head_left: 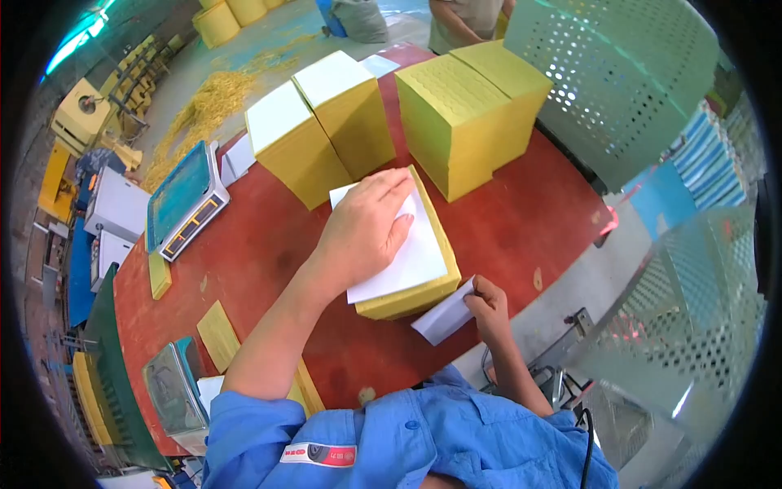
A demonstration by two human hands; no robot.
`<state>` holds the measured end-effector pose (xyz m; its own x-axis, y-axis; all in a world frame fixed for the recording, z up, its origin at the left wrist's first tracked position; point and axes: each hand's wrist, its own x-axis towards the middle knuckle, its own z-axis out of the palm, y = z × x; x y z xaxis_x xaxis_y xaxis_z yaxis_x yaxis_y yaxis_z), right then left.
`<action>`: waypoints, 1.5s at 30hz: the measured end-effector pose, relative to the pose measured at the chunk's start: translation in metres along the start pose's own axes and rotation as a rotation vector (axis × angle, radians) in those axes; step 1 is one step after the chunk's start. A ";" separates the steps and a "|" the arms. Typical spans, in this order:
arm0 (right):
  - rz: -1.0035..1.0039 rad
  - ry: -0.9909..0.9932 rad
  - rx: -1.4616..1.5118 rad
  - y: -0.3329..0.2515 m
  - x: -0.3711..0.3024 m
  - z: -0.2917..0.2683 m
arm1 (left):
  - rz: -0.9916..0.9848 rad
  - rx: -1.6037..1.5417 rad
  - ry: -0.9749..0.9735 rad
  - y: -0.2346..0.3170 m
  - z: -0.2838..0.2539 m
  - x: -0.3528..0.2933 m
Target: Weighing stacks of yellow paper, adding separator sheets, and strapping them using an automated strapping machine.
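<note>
In front of me on the red table stands a block of stacked yellow paper (407, 303). A white sheet (401, 273) lies on its top, slightly askew, with yellow showing along the right and near edges. My left hand (366, 216) rests flat on that sheet, fingers stretched out toward the far edge. Beside the block's near right corner, my right hand (487, 303) pinches another white paper (444, 318) between thumb and fingers. This paper hangs tilted next to the stack's side.
Behind are tall yellow stacks (293, 155), two topped with white sheets, and more yellow stacks (464, 134) to the right. A scale (195, 213) sits at left, a clear-lidded box (175, 387) nearer. Perforated panels (611, 81) border the right; a person (464, 24) stands beyond the red table (521, 236).
</note>
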<state>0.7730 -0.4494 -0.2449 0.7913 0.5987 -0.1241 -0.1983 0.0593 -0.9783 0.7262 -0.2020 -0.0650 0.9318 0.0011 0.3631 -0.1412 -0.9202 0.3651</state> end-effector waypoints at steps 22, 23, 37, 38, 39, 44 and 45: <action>-0.458 -0.168 0.494 -0.087 -0.089 0.054 | -0.067 -0.524 0.130 0.042 -0.027 -0.176; -0.453 -0.165 0.495 -0.086 -0.088 0.055 | -0.071 -0.527 0.126 0.042 -0.027 -0.175; -0.254 -0.164 0.627 -0.047 -0.074 0.035 | -0.079 -0.254 0.160 0.068 -0.060 -0.112; -0.199 -0.108 0.645 -0.043 -0.073 0.035 | -0.103 -0.271 0.193 0.077 -0.058 -0.098; -0.153 -0.085 0.599 -0.028 -0.066 0.028 | -0.102 -0.170 0.192 0.082 -0.050 -0.087; -0.059 -0.005 0.512 -0.002 -0.060 0.030 | 0.036 0.294 -0.005 0.071 0.005 -0.084; -0.037 0.011 0.539 0.003 -0.064 0.031 | 0.026 0.285 0.017 0.071 0.009 -0.091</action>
<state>0.7035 -0.4631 -0.2346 0.8090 0.5799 -0.0958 -0.4364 0.4834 -0.7589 0.6343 -0.2705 -0.0796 0.9230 -0.0199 0.3842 -0.0631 -0.9930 0.1002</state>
